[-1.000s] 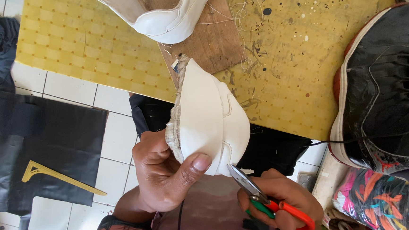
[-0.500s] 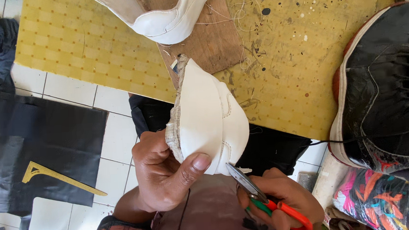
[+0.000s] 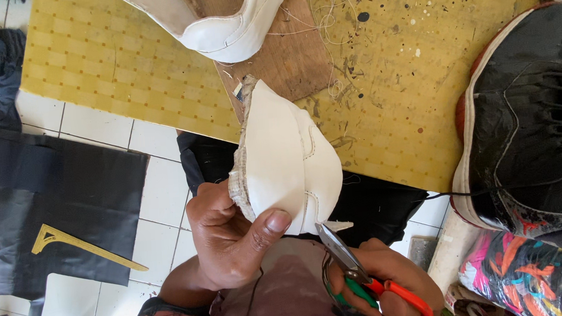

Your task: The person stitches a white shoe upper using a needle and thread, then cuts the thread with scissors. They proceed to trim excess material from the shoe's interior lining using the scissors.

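Above the person's lap, at the near edge of the yellow board (image 3: 126, 63), a white shoe piece (image 3: 291, 160) stands on end, its frayed lining edge toward the left. The left hand (image 3: 230, 236) grips its lower end, thumb pressed on the white face, fingers curled behind. Just beside it, the right hand (image 3: 386, 282) is closed through the red and green handles of scissors (image 3: 349, 261), whose blade tips touch the piece's lower edge. A white shoe (image 3: 220, 18) lies farther up the board; a black sneaker (image 3: 532, 116) sits at right.
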